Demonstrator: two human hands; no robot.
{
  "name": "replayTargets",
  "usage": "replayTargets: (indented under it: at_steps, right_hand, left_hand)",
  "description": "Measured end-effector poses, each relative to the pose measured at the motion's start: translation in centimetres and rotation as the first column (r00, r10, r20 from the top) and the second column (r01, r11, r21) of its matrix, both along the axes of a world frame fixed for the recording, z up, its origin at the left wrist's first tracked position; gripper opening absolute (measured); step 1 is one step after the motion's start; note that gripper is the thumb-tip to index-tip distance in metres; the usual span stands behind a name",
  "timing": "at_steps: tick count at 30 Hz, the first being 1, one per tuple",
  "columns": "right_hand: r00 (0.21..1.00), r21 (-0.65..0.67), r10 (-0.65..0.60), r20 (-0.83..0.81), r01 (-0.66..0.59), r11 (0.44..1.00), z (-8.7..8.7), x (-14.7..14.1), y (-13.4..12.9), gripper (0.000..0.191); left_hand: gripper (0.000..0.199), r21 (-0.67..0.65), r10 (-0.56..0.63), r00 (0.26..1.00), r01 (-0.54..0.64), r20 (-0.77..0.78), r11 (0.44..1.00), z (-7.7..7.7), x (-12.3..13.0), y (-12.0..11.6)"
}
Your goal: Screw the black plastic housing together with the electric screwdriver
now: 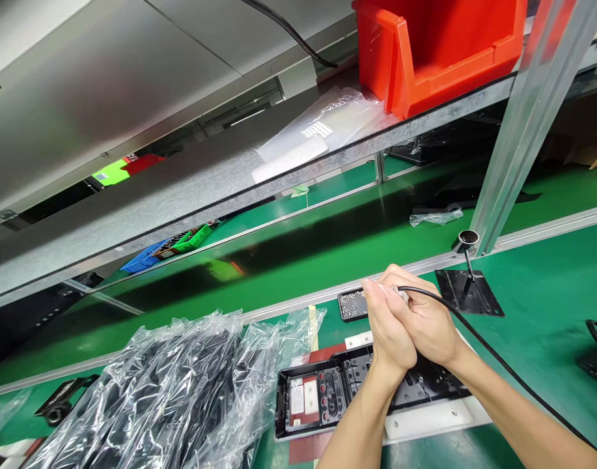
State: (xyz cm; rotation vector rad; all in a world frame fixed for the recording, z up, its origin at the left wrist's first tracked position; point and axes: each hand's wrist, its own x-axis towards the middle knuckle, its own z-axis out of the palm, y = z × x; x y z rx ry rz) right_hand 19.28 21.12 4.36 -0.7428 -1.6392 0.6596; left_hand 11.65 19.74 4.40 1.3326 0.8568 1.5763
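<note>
My left hand (387, 326) and my right hand (435, 329) are closed and pressed together above a black plastic housing (334, 387). Between them is a corded tool, mostly hidden by my fingers; its greyish cable end (401, 293) shows at the top. From there a black cable (478, 335) runs down to the lower right. The housing lies open, ribbed inside, on a fixture with white blocks (428, 422) and a reddish-brown base. My forearms cover part of it. Just behind my hands sits a small black tray (351, 306) holding many tiny metal pieces that look like screws.
Plastic-wrapped black parts (176, 391) fill the left side of the green bench. A black stand with a metal ring (468, 241) stands right of my hands. Overhead runs a metal shelf (200, 208) carrying a red bin (454, 85); an upright post (517, 130) rises at the right.
</note>
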Motion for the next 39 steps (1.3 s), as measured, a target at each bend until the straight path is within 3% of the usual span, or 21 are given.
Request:
replayTargets:
  at_steps: [14, 22, 39]
  right_hand:
    - [1.0, -0.021, -0.003, -0.016, 0.003, 1.0, -0.06, -0.06, 0.09, 0.036]
    - [1.0, -0.01, 0.003, -0.021, -0.003, 1.0, -0.02, -0.13, -0.02, 0.035]
    - [1.0, 0.001, -0.003, -0.029, 0.003, 1.0, -0.24, -0.13, -0.13, 0.033]
  left_hand:
    - [0.061, -0.05, 0.073, 0.997, -0.073, 0.004, 0.996, -0.47, -0.08, 0.11]
    - [0.064, -0.034, 0.02, 1.0, -0.02, 0.006, 0.999, -0.09, -0.11, -0.04]
    - [0.066, 0.011, 0.041, 0.999, -0.041, 0.0, 0.999, -0.48, -0.15, 0.13]
